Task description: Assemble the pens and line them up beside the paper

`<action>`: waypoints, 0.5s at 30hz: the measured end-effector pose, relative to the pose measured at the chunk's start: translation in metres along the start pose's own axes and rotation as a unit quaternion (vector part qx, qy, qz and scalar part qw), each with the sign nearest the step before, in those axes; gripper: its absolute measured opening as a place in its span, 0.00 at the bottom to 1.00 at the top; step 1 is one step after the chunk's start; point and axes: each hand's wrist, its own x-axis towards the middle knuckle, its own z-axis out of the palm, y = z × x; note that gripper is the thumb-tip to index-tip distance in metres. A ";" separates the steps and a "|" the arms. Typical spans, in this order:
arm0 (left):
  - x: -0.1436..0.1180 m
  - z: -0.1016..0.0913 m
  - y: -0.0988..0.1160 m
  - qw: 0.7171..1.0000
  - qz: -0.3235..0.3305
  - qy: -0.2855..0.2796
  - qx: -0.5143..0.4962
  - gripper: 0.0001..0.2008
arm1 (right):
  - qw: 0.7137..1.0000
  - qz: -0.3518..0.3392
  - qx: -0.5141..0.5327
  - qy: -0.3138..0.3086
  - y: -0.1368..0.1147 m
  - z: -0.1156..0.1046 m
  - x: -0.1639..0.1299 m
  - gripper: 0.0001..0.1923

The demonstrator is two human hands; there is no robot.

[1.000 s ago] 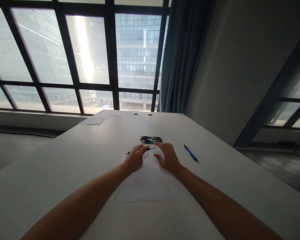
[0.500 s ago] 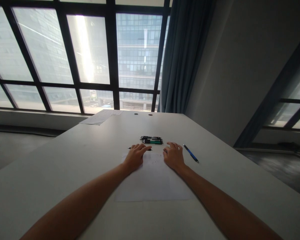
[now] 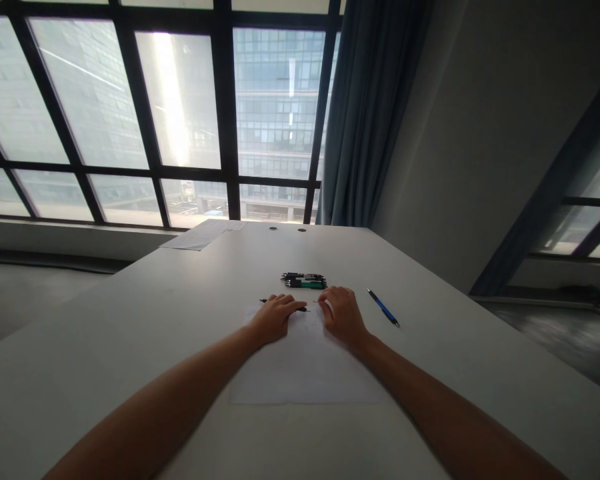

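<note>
- Change noted: against half a second earlier, the right hand (image 3: pixel 341 313) has shifted inward, away from the blue pen (image 3: pixel 383 307) and nearer the left hand (image 3: pixel 279 319); the black pen (image 3: pixel 303 309) now slants, right end lower
- Meaning, in my judgement: both hands attend to the black pen's right end
- Left fingers: curled down over the black pen, holding it, both ends protruding
- Right fingers: thumb and forefinger drawn together, apparently pinching a slender piece (image 3: pixel 315 301), apart from the pen's end; its nature cannot be told
- Position: black pen lies over the far part of the white sheet (image 3: pixel 300 373) on the worktop (image 3: pixel 180 320); the pen group (image 3: pixel 305 284) rests just beyond
- Writing: no brand or label legible; lettering on the distant papers (image 3: pixel 193 239) unreadable
</note>
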 end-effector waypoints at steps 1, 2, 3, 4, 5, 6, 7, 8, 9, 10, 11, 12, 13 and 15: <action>0.000 0.001 0.000 1.000 0.001 0.002 -0.001 0.29 | 1.000 -0.014 0.011 0.003 -0.004 -0.001 0.000 0.06; 0.000 0.001 -0.001 1.000 0.001 0.006 -0.001 0.29 | 1.000 -0.024 0.017 0.004 -0.007 -0.002 0.000 0.06; 0.000 0.002 -0.001 1.000 0.000 0.009 -0.003 0.29 | 0.999 -0.031 0.021 0.004 -0.009 -0.002 0.000 0.06; 0.000 0.003 -0.001 1.000 -0.002 0.014 -0.004 0.28 | 0.999 -0.035 0.022 0.002 -0.009 -0.002 0.000 0.06; 0.000 0.003 -0.002 1.000 -0.004 0.017 -0.006 0.29 | 0.999 -0.036 0.022 0.002 -0.009 -0.002 0.000 0.06; 0.000 0.003 -0.001 1.000 -0.007 0.019 -0.007 0.29 | 0.999 -0.036 0.020 0.001 -0.009 -0.002 0.000 0.06; 0.000 0.004 -0.001 1.000 -0.011 0.019 -0.008 0.30 | 0.999 -0.036 0.019 0.001 -0.008 -0.002 -0.001 0.06; 0.000 0.004 -0.001 1.000 -0.016 0.019 -0.009 0.31 | 0.999 -0.036 0.018 0.001 -0.007 -0.002 -0.001 0.05; 0.000 0.004 -0.001 1.000 -0.020 0.018 -0.010 0.32 | 0.999 -0.038 0.017 -0.001 -0.006 -0.002 -0.001 0.05; 0.000 0.004 0.000 1.000 -0.023 0.016 -0.010 0.32 | 0.999 -0.042 0.015 -0.004 -0.006 -0.002 -0.001 0.05; 0.000 0.004 0.000 0.999 -0.025 0.016 -0.011 0.32 | 0.999 -0.047 0.012 -0.009 -0.006 -0.002 -0.001 0.05; 0.000 0.004 0.000 0.999 -0.026 0.017 -0.013 0.33 | 0.999 -0.051 0.008 -0.015 -0.007 -0.002 -0.001 0.05; 0.000 0.005 0.000 0.999 -0.025 0.019 -0.016 0.33 | 0.998 -0.053 0.004 -0.019 -0.007 -0.002 -0.001 0.04; 0.000 0.006 -0.001 0.999 -0.022 0.023 -0.020 0.32 | 0.998 -0.055 -0.004 -0.026 -0.008 -0.002 0.000 0.04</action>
